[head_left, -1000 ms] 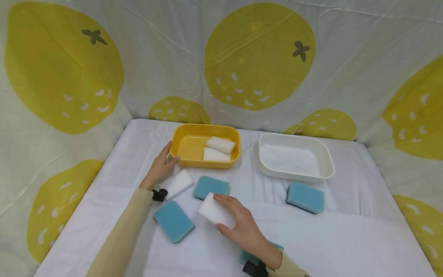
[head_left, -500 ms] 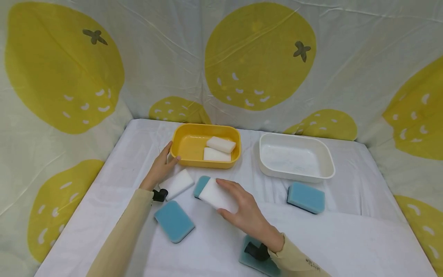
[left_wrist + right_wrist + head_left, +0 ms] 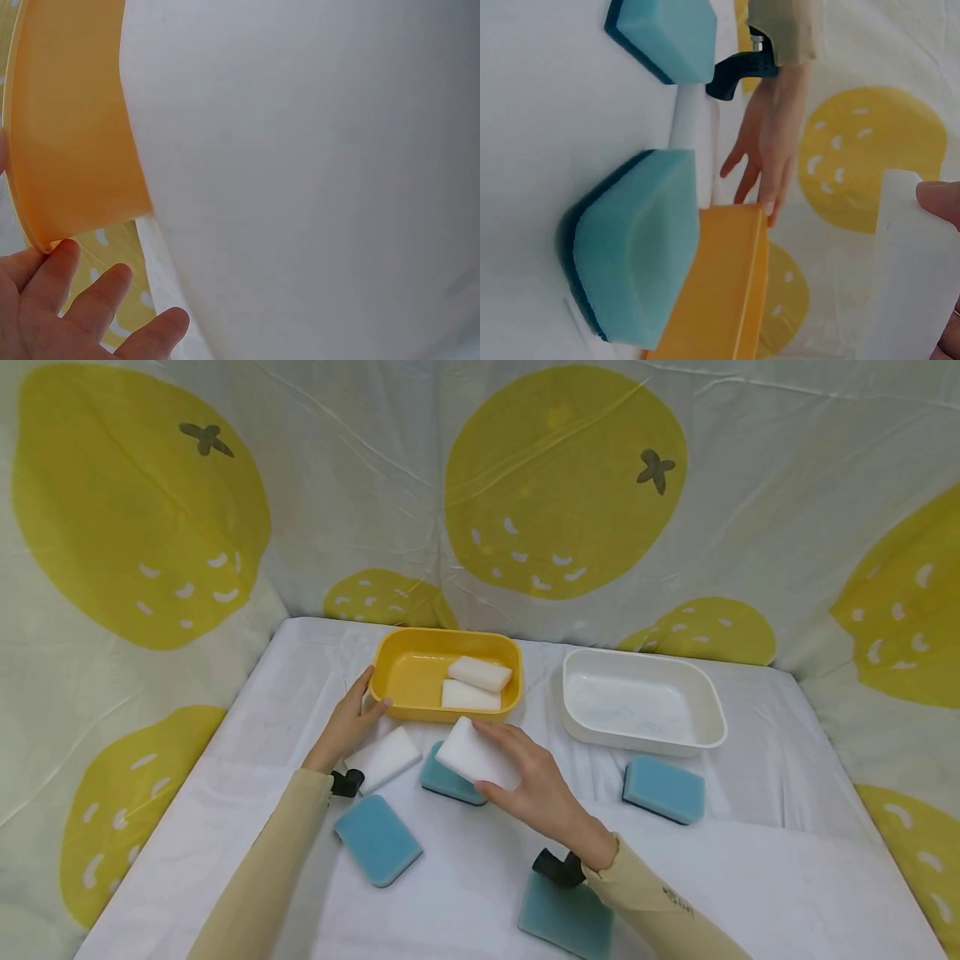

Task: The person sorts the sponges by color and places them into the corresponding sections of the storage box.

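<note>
My right hand [image 3: 536, 781] holds a white sponge [image 3: 472, 752] between thumb and fingers, just in front of the yellow tub [image 3: 405, 681]. In the right wrist view the held sponge [image 3: 907, 262] stands at the right edge. Under it, in the head view, lies a blue scouring sponge [image 3: 448, 779], partly covered. At the tub's near left corner my left hand [image 3: 348, 722] grips the rim, thumb in front and fingers along the side. Its spread fingertips [image 3: 69, 251] touch the rim in the left wrist view. Two white sponges [image 3: 480, 673] lie inside the tub's right half.
A white tub [image 3: 712, 735] stands back right. Another white sponge [image 3: 390, 758] lies beside the left wrist. More blue sponges rest on the white cloth: one left [image 3: 378, 841], one below the right wrist [image 3: 566, 914], one before the white tub [image 3: 663, 789]. A lemon-print curtain closes the back.
My right hand has carried the white sponge up and away from me over the blue sponge, close to the yellow tub's front wall. The left hand and the tub have stayed put.
</note>
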The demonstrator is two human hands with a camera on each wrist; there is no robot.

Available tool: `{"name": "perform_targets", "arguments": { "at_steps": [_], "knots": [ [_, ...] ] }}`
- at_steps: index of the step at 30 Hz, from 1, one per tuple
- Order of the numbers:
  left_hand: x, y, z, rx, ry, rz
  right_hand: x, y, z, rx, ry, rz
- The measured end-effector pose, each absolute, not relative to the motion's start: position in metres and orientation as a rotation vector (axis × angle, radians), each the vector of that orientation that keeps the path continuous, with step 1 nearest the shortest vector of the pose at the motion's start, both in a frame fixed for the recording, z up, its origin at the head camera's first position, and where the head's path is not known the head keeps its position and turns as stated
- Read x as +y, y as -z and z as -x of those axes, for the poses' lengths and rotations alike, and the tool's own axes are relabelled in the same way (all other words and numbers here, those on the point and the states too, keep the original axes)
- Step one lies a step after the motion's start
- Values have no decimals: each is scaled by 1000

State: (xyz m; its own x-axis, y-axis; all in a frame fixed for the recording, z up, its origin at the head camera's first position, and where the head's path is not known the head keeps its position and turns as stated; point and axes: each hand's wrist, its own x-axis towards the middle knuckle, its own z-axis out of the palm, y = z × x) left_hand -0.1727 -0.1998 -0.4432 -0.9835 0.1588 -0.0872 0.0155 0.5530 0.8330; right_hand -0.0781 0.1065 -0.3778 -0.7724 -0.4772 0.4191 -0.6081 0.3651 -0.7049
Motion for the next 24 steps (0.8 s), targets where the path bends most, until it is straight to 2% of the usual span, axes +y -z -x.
{"name": "perform_targets", "arguments": {
  "at_steps": [24],
  "knots": [
    [-200, 443, 173, 2640, -1406, -156, 103, 386, 124, -2531, -1293, -990]
  ]
}}
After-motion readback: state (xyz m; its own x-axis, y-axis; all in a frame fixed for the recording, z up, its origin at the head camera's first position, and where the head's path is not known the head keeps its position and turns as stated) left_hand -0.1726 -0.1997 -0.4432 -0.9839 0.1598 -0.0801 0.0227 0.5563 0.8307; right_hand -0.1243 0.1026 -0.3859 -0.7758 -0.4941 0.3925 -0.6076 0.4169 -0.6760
